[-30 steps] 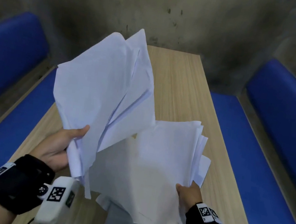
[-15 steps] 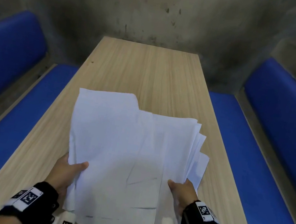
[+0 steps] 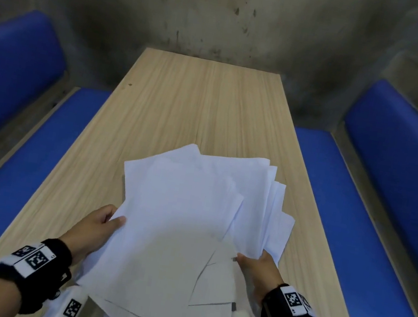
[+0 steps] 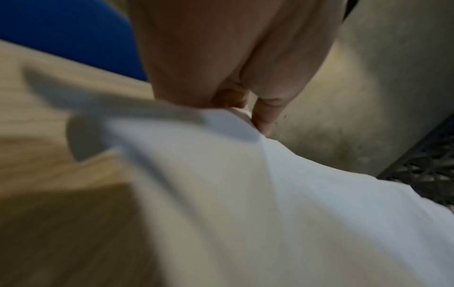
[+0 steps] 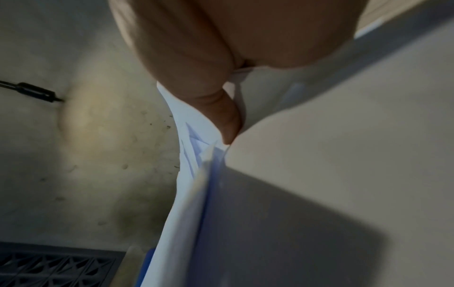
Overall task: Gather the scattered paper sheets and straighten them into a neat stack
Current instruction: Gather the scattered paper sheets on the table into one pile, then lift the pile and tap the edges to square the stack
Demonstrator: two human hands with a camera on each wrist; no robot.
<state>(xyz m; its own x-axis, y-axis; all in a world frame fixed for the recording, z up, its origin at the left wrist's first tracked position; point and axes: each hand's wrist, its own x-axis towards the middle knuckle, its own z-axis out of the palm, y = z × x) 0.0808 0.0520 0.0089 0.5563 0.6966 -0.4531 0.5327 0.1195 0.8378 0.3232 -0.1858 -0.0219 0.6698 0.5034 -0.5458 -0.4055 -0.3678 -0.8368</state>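
Observation:
Several white paper sheets (image 3: 180,230) lie fanned and overlapping over the near half of the wooden table (image 3: 200,102), their far corners spread to the right. My left hand (image 3: 102,226) pinches the left edge of the upper sheets, thumb on top; the left wrist view shows the paper (image 4: 270,203) bent under the thumb (image 4: 265,114). At the bundle's right edge my right hand (image 3: 254,264) grips it, thumb on top. In the right wrist view the sheets (image 5: 191,194) appear edge-on under its thumb (image 5: 226,116).
Blue cushioned benches run along both sides of the table, one on the left (image 3: 7,181) and one on the right (image 3: 354,236). A stained concrete wall (image 3: 225,15) closes the far end. The far half of the tabletop shows bare wood.
My left hand brought its raised bunch of sheets down onto the sheets in my right hand. The merged pile has since shifted right and its top sheets have rotated.

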